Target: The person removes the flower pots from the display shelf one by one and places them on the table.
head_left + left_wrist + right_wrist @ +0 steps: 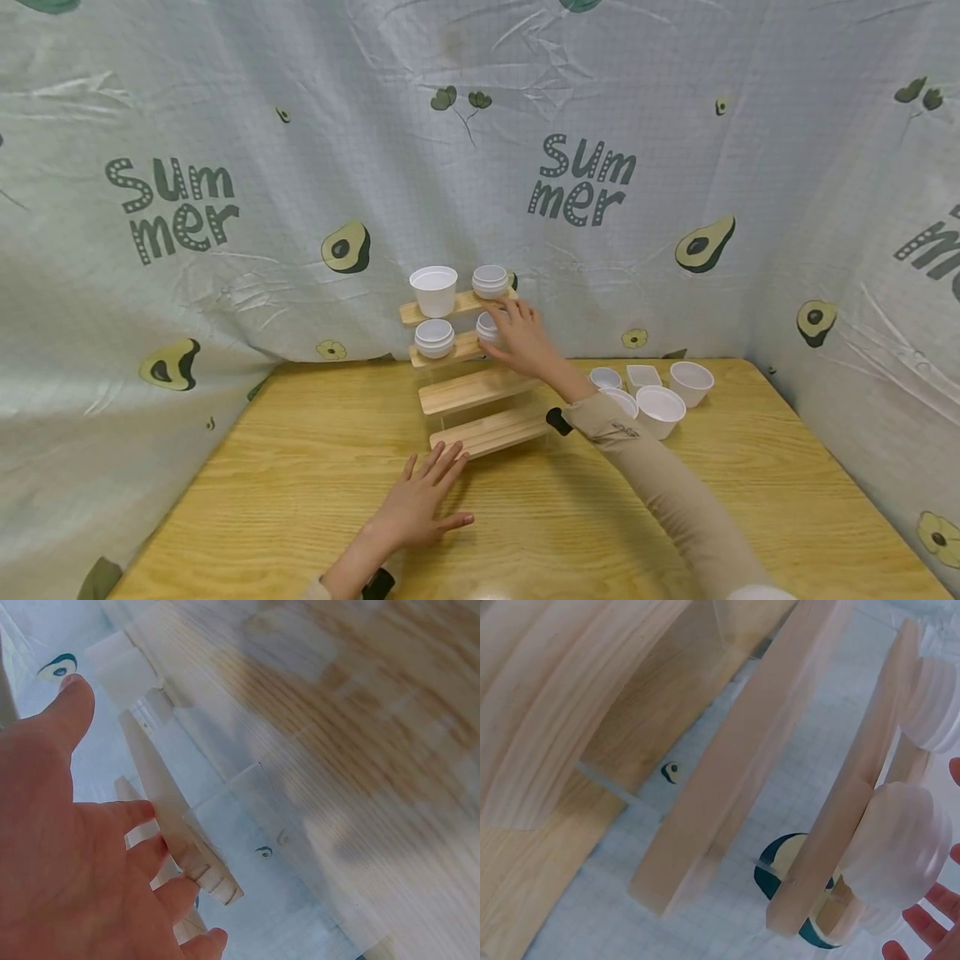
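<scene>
A stepped wooden display stand (468,392) with several shelves stands on the table. My right hand (521,342) reaches over its second shelf from the top, fingers spread about a small ribbed white cup (486,325) and partly covering it. In the right wrist view, the fingertips (926,926) lie beside that ribbed cup (900,844) without visibly curling round it. At the front left corner of the lowest shelf, my left hand (416,504) has its fingers outstretched; the left wrist view shows fingertips touching the shelf edge (202,859).
On the top shelf sit a tall white cup (433,292) and a small ribbed cup (490,282). Another ribbed cup (434,337) is on the second shelf's left. Several white containers (660,408) group on the table (300,467) at right. A patterned curtain (465,183) hangs behind.
</scene>
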Tool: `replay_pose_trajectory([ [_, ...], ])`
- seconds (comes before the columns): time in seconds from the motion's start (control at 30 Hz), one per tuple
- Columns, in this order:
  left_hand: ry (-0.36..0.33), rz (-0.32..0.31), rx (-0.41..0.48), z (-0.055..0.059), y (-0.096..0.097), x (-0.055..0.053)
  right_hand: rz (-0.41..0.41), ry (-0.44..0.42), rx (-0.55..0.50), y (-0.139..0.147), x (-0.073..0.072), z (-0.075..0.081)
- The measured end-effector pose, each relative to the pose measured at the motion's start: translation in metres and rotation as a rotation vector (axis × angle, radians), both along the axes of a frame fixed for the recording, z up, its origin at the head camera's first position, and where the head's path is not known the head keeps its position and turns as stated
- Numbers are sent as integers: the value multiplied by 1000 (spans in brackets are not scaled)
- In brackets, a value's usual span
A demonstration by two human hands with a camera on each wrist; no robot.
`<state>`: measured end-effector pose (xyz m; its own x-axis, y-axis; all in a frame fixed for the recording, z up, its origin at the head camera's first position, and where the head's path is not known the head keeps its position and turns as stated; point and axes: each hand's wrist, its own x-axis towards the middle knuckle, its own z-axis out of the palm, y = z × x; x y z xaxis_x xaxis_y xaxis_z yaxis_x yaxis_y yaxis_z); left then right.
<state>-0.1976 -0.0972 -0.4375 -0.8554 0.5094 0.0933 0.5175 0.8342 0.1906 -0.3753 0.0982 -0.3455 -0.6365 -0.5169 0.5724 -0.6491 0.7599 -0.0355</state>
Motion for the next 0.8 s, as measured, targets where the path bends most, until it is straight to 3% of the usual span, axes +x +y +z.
replay_pose_trajectory([
  [0.2,6,-5,-4,2,0,1,-22,9,55,-8,-3,3],
  [0.37,53,-27,51,-1,-1,1,-45,-3,102,-12,-5,4],
  [0.8,27,-24,38,1,-1,1,-97,-14,176,-15,-7,-2],
])
